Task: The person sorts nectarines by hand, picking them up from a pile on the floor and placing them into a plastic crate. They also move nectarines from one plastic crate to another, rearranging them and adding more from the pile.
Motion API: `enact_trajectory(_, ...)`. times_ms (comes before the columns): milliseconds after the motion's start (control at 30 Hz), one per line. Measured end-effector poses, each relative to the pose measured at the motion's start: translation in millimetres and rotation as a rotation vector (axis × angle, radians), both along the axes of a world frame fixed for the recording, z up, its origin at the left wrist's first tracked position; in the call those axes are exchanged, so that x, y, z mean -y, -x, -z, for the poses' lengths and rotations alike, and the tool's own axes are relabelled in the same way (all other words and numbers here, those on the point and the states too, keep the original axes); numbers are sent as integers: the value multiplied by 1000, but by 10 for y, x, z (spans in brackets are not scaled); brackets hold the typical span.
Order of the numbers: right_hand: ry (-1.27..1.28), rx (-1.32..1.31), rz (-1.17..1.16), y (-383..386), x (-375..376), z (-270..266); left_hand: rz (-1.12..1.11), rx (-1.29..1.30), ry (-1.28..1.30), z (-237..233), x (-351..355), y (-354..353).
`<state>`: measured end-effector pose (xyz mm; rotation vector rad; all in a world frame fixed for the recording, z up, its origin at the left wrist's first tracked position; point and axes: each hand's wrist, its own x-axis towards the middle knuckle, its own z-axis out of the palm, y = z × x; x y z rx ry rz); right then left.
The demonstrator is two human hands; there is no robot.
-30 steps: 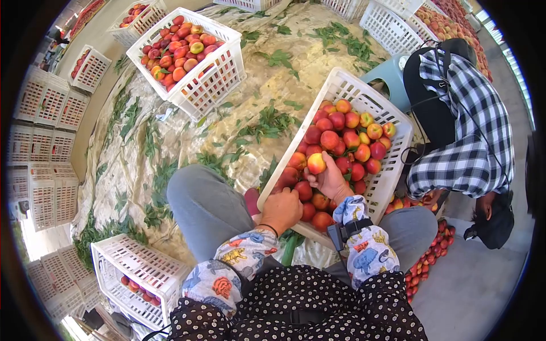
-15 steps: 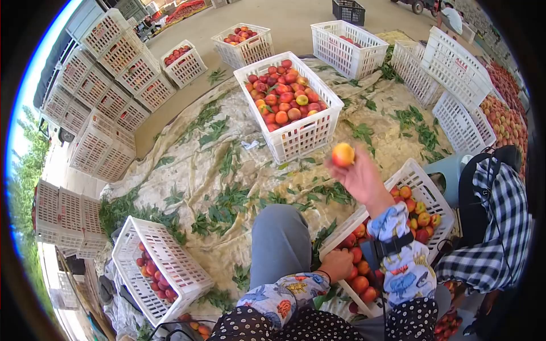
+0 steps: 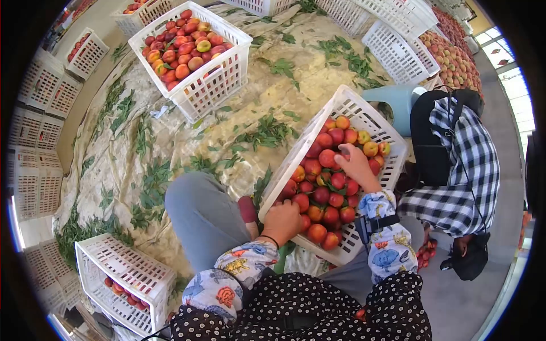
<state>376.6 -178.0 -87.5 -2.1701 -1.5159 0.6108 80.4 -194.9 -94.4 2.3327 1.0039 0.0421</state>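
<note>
A white crate (image 3: 274,183) full of red and yellow nectarines (image 3: 321,195) stands tilted before me. My left hand (image 3: 282,221) is closed at its near left rim; its fingertips are hidden. Inside the crate, my right hand (image 3: 357,165) rests on the fruit with bent fingers, touching a red nectarine (image 3: 327,158). Whether it grips one is unclear. Farther off at the upper left, another white crate (image 3: 211,86) is heaped with nectarines.
A co-worker in a checked shirt (image 3: 466,165) sits close on the right, near a blue stool (image 3: 401,105). A tipped white crate (image 3: 122,256) lies lower left. Stacked crates (image 3: 40,131) line the left edge. Leaves (image 3: 270,132) litter the sheet.
My right hand has come down from above the sheet into the near crate, and the yellow-red nectarine is no longer seen in it. The view has turned right and downward.
</note>
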Motion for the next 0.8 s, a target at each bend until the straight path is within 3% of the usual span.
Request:
enact_trajectory(167, 72, 115, 90, 535, 57, 433, -9, -42, -14, 16, -23, -27)
enact_trajectory(333, 103, 62, 61, 300, -70, 351, 12, -75, -24, -48, -46, -67)
enact_trajectory(467, 102, 329, 166, 104, -157, 170, 16, -119, -5, -90, -45, -67)
enact_trajectory(533, 201, 454, 36, 23, -249, 244, 25, -125, -23, -97, -71, -90)
enact_trajectory(700, 524, 175, 152, -89, -744, 342, 33, -121, -25, -57, -64, -72)
enact_trajectory(800, 471, 20, 214, -158, -731, 287, 41, -130, -19, -73, -63, -78)
